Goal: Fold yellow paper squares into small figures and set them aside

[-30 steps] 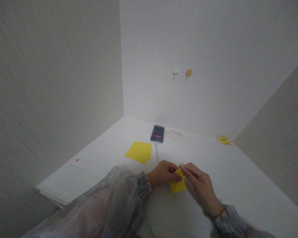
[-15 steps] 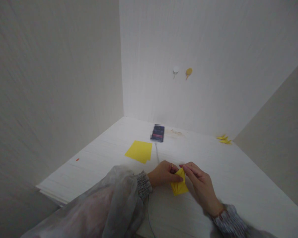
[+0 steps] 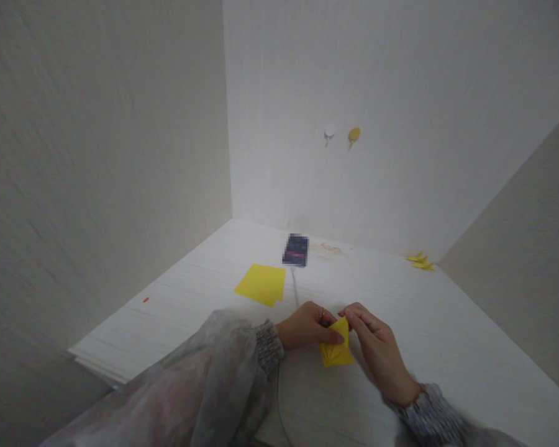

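Note:
A piece of yellow folded paper [image 3: 339, 355] with creases fanning across it is held up over the white table. My left hand [image 3: 307, 326], with a ring on one finger, grips its left side, thumb across the front. The fingertips of my right hand [image 3: 375, 344] pinch its upper right corner. To the left, a stack of flat yellow paper sheets [image 3: 261, 284] lies on the table. Several folded yellow paper pieces [image 3: 420, 261] rest at the far right corner.
A phone-like dark device [image 3: 297, 250], blurred out, stands near the back wall with a cable [image 3: 295, 287] running toward me. Two hooks, one white [image 3: 329, 131] and one orange-yellow [image 3: 354, 135], are on the wall. A small red mark [image 3: 146, 300] lies on the table's left side.
The right fingertips have shifted very slightly right with the paper's upper corner, and the paper has tilted a little. My left hand stays in place.

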`<state>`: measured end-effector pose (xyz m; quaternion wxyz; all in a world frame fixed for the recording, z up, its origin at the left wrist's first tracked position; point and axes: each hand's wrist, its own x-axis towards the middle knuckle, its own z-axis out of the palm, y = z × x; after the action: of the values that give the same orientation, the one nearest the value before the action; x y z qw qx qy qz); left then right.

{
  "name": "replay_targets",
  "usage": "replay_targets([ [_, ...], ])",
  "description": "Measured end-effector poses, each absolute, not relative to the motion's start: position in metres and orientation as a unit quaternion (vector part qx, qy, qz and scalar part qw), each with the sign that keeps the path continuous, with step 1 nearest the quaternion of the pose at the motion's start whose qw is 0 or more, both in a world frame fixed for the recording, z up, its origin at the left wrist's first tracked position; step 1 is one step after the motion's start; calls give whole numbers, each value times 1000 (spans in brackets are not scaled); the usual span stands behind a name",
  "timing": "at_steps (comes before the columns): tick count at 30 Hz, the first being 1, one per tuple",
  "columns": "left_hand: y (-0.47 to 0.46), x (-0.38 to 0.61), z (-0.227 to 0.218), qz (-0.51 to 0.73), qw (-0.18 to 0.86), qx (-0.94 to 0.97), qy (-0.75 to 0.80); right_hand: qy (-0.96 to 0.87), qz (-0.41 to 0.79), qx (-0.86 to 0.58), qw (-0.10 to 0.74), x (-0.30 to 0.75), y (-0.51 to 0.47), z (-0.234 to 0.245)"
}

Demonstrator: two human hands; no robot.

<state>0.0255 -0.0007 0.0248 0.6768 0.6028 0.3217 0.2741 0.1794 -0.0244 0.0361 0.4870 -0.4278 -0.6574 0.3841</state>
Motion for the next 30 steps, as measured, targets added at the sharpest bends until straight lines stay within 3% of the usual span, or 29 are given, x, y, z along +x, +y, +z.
replay_targets([
  [8,-1,25,23,251,663,624,330,-609,426,-412,527,182,-20,30],
  [19,-2,27,25,264,679,594,341,-661,383,-463,449,184,-20,35],
  [25,6,28,19,367,600,611,362,-617,411,-462,487,179,-17,29],
  [30,8,28,18,433,552,608,372,-627,503,-414,427,174,-16,22],
])
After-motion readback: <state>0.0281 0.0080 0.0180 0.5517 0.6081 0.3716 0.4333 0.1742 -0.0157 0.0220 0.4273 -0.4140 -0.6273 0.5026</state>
